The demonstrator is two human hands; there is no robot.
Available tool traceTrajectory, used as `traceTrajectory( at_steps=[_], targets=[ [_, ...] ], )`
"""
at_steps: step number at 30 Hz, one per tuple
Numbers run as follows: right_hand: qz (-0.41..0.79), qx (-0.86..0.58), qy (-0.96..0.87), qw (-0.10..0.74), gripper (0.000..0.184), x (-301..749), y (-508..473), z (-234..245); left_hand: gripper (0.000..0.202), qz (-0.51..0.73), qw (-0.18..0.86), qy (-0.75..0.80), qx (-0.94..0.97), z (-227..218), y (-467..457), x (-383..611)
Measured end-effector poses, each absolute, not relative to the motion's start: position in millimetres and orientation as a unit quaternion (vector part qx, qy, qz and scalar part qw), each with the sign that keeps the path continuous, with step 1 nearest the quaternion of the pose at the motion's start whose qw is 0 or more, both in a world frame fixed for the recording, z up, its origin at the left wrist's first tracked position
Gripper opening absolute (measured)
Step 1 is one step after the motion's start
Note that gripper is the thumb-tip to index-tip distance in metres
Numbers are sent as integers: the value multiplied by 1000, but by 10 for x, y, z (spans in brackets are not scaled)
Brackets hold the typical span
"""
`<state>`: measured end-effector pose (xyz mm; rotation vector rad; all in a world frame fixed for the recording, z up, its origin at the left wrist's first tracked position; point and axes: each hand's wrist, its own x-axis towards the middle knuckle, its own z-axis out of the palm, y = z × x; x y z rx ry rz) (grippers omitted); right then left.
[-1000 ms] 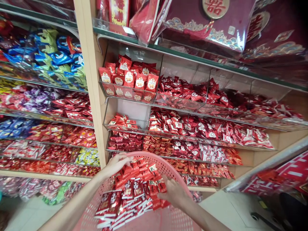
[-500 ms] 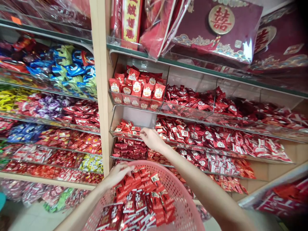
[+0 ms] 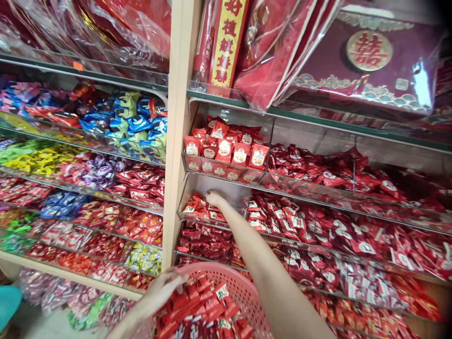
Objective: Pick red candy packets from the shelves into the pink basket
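Observation:
A pink plastic basket (image 3: 233,278) with a holed wall is in front of me at the bottom. Many red snack packets (image 3: 208,306) lie in it, some with white-and-black labels. My left hand (image 3: 166,285) is closed over the basket's left rim, thumb toward the inside. Reaching forward, my right hand (image 3: 216,198) is inside a clear-fronted shelf bin (image 3: 233,186), just above a small pile of red packets with labels (image 3: 197,203). Its fingers curl downward, and anything between them is hidden.
A wooden post (image 3: 178,141) divides the shelving. Bins of red packets (image 3: 282,212) extend to the right, and colourful candy (image 3: 123,110) fills shelves on the left. Above sits a glass shelf with a dark red box (image 3: 363,70). Bagged sweets (image 3: 88,308) lie below left.
My right hand has gone deeper into the bin, toward its back. The view has shifted left and closer to the shelves. My left hand stays at the basket's rim.

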<state>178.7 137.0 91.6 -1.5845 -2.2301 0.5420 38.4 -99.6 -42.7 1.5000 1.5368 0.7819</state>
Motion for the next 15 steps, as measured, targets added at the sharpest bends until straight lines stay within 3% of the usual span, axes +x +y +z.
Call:
traceTrajectory(
  at_steps=[4,15],
  targets=[
    [237,-561,-769,193,38,1748,1472,838,48,308,412,633,578,-360,-1053,311],
    [335,-568,-689,302,23,1794,1485,675,49,309,418,625,582,-470,-942,302]
  ],
)
